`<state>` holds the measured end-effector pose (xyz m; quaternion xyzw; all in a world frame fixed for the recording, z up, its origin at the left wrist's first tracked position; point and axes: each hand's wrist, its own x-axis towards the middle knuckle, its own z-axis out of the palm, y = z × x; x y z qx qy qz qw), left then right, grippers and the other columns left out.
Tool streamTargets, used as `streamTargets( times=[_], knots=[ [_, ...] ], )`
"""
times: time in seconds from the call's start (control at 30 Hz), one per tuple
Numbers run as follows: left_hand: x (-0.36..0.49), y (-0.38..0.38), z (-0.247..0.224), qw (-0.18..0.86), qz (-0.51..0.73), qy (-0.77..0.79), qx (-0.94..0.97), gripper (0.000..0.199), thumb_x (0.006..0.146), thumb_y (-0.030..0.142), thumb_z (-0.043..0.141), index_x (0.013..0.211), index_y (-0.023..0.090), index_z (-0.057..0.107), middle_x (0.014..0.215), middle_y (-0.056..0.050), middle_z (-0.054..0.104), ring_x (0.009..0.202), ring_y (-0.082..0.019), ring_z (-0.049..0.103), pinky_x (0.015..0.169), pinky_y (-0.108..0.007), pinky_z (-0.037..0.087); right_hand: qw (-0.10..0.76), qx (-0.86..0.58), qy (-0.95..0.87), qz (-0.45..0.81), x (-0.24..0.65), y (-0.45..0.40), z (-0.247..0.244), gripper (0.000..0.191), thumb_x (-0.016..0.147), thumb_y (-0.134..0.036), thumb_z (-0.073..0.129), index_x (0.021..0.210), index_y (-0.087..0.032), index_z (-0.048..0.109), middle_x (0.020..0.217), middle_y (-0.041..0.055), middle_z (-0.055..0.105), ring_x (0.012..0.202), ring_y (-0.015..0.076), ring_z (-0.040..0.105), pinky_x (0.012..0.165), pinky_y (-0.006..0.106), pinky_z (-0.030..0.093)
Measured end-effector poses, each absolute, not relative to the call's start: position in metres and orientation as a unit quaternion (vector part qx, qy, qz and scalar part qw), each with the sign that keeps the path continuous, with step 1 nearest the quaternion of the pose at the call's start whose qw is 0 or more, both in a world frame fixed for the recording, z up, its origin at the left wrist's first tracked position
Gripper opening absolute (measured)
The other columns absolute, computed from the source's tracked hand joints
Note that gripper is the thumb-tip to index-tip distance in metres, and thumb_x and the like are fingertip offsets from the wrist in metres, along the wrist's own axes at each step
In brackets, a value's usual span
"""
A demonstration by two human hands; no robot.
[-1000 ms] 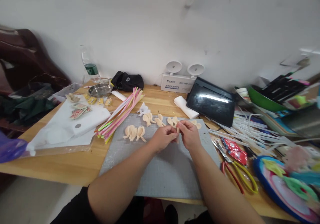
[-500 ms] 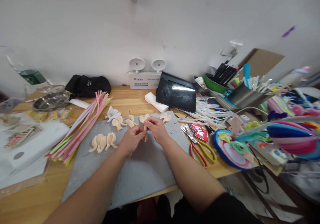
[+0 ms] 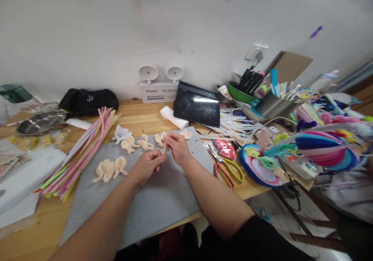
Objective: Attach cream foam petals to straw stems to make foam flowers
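Observation:
Between my two hands is a small beige fuzzy strip (image 3: pixel 164 148), standing roughly upright. My right hand (image 3: pixel 176 146) pinches its upper part, while the closed fingers of my left hand (image 3: pixel 149 164) hold its lower end. Both hands are over a grey mat (image 3: pixel 163 202). Several curled beige pieces (image 3: pixel 108 169) lie on the mat left of my left hand. Others (image 3: pixel 127 145) form a row farther back, beside a white piece (image 3: pixel 121 133). One more beige piece (image 3: pixel 159 138) is just behind my right hand.
Colourful pipe cleaners (image 3: pixel 84 152) lie left of the mat, near a metal dish (image 3: pixel 42 122). A black tablet (image 3: pixel 197 105) leans behind. To the right are red-and-yellow-handled tools (image 3: pixel 225 167), a red packet (image 3: pixel 224 148), a round colourful piece (image 3: pixel 262 166) and a green bowl (image 3: pixel 240 94).
The view has swung to the right, so the scene appears shifted left. My hands have drawn slightly apart, and more of the beige strip shows between them.

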<state>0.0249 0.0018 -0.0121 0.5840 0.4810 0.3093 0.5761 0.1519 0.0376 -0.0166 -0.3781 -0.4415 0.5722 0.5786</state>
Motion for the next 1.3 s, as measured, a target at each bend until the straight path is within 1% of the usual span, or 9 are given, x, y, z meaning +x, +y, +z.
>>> streamTargets(
  times=[0.17, 0.3, 0.53, 0.6, 0.77, 0.87, 0.97, 1.1, 1.3],
  knots=[
    [0.025, 0.001, -0.01, 0.556, 0.27, 0.475, 0.626, 0.026, 0.073, 0.037, 0.047, 0.057, 0.017, 0.043, 0.048, 0.006, 0.042, 0.044, -0.007, 0.036, 0.046, -0.021, 0.027, 0.566, -0.369, -0.463, 0.573, 0.154, 0.038, -0.015, 0.018, 0.065, -0.028, 0.06, 0.053, -0.016, 0.053, 0.049, -0.0044, 0.048, 0.046, 0.0062, 0.04, 0.047, 0.021, 0.031],
    [0.02, 0.004, -0.005, 0.462, 0.235, 0.478, 0.709, 0.029, 0.073, 0.041, 0.047, 0.058, 0.017, 0.047, 0.052, 0.004, 0.048, 0.052, -0.01, 0.043, 0.053, -0.023, 0.032, 0.496, -0.384, -0.502, 0.595, 0.163, 0.04, -0.009, 0.019, 0.064, -0.028, 0.058, 0.051, -0.016, 0.051, 0.046, -0.0053, 0.046, 0.042, 0.0056, 0.039, 0.044, 0.02, 0.03],
    [0.01, 0.009, -0.004, 0.32, 0.392, 0.564, 0.652, 0.023, 0.076, 0.037, 0.043, 0.072, 0.018, 0.054, 0.059, 0.002, 0.052, 0.054, -0.01, 0.046, 0.054, -0.022, 0.036, 0.133, -0.406, -0.737, 0.524, 0.178, 0.038, 0.004, 0.023, 0.069, -0.03, 0.054, 0.053, -0.014, 0.054, 0.041, -0.005, 0.048, 0.039, 0.0057, 0.04, 0.044, 0.02, 0.028],
    [0.013, 0.004, -0.004, 0.319, 0.4, 0.563, 0.649, 0.022, 0.076, 0.036, 0.043, 0.069, 0.017, 0.053, 0.054, 0.003, 0.049, 0.051, -0.01, 0.044, 0.051, -0.022, 0.034, 0.084, -0.407, -0.788, 0.455, 0.181, 0.04, 0.003, 0.026, 0.07, -0.033, 0.054, 0.052, -0.014, 0.055, 0.041, -0.0039, 0.049, 0.041, 0.0061, 0.041, 0.046, 0.021, 0.027],
    [0.031, -0.013, -0.005, 0.308, 0.276, 0.483, 0.772, 0.027, 0.076, 0.036, 0.044, 0.056, 0.017, 0.049, 0.05, 0.003, 0.045, 0.05, -0.009, 0.039, 0.051, -0.022, 0.027, 0.328, -0.537, -0.743, 0.229, 0.186, 0.055, -0.017, 0.026, 0.075, -0.032, 0.049, 0.055, -0.016, 0.057, 0.051, -0.002, 0.051, 0.052, 0.0095, 0.043, 0.052, 0.023, 0.028],
    [0.038, -0.02, -0.008, 0.285, 0.19, 0.42, 0.84, 0.031, 0.077, 0.037, 0.044, 0.053, 0.017, 0.048, 0.051, 0.002, 0.046, 0.049, -0.009, 0.037, 0.051, -0.024, 0.023, 0.42, -0.546, -0.699, 0.19, 0.185, 0.061, -0.028, 0.018, 0.076, -0.026, 0.045, 0.071, -0.019, 0.06, 0.064, -0.0005, 0.057, 0.062, 0.0126, 0.048, 0.059, 0.025, 0.034],
    [0.04, -0.022, -0.012, 0.262, 0.162, 0.38, 0.872, 0.025, 0.078, 0.036, 0.046, 0.063, 0.018, 0.053, 0.059, 0.001, 0.052, 0.054, -0.011, 0.041, 0.052, -0.024, 0.024, 0.441, -0.514, -0.715, 0.173, 0.182, 0.06, -0.031, 0.019, 0.074, -0.017, 0.042, 0.078, -0.019, 0.06, 0.078, 0.0021, 0.059, 0.072, 0.014, 0.051, 0.068, 0.026, 0.039],
    [0.037, -0.023, -0.017, 0.21, 0.14, 0.301, 0.92, 0.026, 0.068, 0.04, 0.06, 0.085, 0.02, 0.057, 0.082, -0.003, 0.056, 0.075, -0.016, 0.048, 0.061, -0.025, 0.031, 0.427, -0.51, -0.73, 0.156, 0.179, 0.057, -0.031, 0.017, 0.071, -0.014, 0.045, 0.077, -0.017, 0.061, 0.08, 0.004, 0.057, 0.068, 0.0133, 0.051, 0.066, 0.026, 0.041],
    [0.036, -0.023, -0.024, 0.148, 0.098, 0.275, 0.945, 0.006, 0.073, 0.024, 0.053, 0.072, 0.02, 0.058, 0.08, -0.003, 0.053, 0.077, -0.017, 0.044, 0.064, -0.028, 0.033, 0.424, -0.519, -0.729, 0.137, 0.177, 0.055, -0.032, 0.015, 0.072, -0.018, 0.047, 0.075, -0.016, 0.061, 0.076, 0.0036, 0.058, 0.064, 0.0126, 0.051, 0.064, 0.026, 0.042]
  ],
)
